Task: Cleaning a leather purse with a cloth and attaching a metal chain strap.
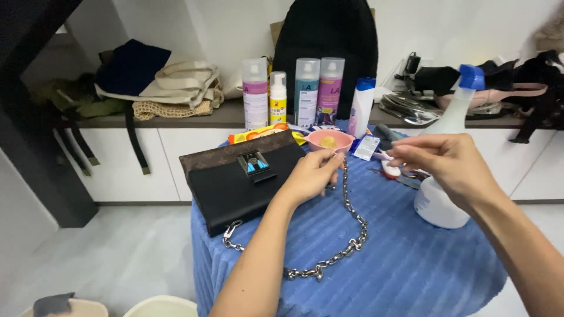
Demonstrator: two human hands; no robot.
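Surface: round tabletop (411,264) under blue ribbed cloth; white cabinets behind.
Left hand (308,176): your grip pinches the silver chain (346,246) beside the black handbag (238,182).
Right hand (449,164): fingers curled, contents unclear.
Hidden: spray bottle (443,199) partly covered.

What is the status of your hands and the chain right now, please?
Left hand pinching chain end. Right hand holding small tool. Handbag beside chain; spray bottle behind right hand.
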